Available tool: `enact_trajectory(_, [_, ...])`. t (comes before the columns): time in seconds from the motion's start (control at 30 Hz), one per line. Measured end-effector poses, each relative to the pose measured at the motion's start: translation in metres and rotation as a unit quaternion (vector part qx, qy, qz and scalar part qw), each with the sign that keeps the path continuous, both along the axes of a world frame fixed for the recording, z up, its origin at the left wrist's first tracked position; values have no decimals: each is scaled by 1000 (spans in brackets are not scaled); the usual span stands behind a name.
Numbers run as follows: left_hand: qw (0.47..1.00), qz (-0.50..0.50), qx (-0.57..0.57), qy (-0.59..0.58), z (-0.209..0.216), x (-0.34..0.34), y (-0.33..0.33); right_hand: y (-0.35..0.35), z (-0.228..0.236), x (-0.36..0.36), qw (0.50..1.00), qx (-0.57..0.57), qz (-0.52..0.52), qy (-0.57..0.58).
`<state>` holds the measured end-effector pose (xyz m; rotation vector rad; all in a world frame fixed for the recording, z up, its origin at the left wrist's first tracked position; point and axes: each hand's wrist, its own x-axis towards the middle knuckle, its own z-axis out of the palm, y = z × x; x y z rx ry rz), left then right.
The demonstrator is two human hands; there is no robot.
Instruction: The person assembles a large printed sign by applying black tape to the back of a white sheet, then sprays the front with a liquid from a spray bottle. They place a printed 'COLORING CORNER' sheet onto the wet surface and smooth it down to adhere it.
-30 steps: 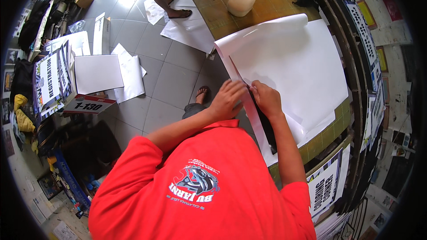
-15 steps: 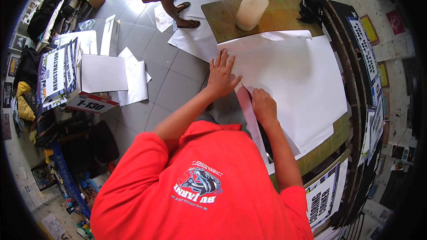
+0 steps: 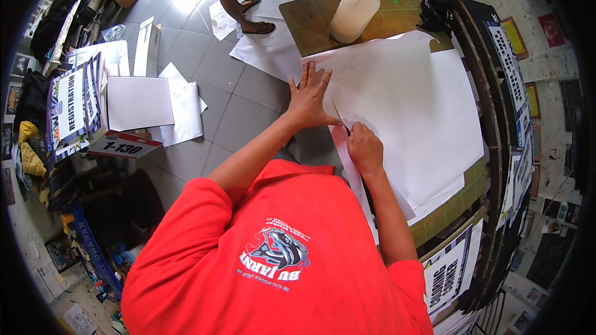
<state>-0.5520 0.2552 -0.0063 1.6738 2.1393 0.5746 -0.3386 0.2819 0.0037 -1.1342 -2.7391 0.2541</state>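
Observation:
A large white sheet [image 3: 403, 99] lies over the cutting mat [image 3: 450, 205] on the table. My left hand [image 3: 307, 102] presses flat on the sheet's left edge, fingers spread and thumb stretched toward my right hand. Just beside that thumb, my right hand [image 3: 365, 147] is closed round a small dark tool [image 3: 347, 130]; mostly hidden in the fist, it looks like a cutter. A slit runs through the sheet ahead of the fist. Nearer to me, a narrow strip [image 3: 345, 149] has parted from the sheet along its left side.
A spray bottle [image 3: 356, 15] with a green-and-white head stands at the mat's far end, near a black bundle [image 3: 436, 13]. Printed boards [image 3: 74, 102] are stacked at left. Loose white sheets [image 3: 273, 56] lie on the floor, where another person's feet [image 3: 257, 26] stand.
My right hand has shifted slightly away from me along the slit. The left hand's fingers and thumb have spread wider on the sheet.

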Motion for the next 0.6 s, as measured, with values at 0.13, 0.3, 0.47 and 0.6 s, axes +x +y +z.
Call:
enact_trajectory(0.13, [1000,0,-14,-6,0,4,1,7,-7,3,999,-35,4,-26])
enact_trajectory(0.3, [999,3,-33,-7,-1,6,2,14,-1,3,995,-94,22,-1])
enact_trajectory(0.47, [999,0,-46,-8,1,8,3,16,0,3,993,-119,8,14])
enact_trajectory(0.6, [998,5,-65,-8,4,12,4,15,-1,3,992,-126,-5,29])
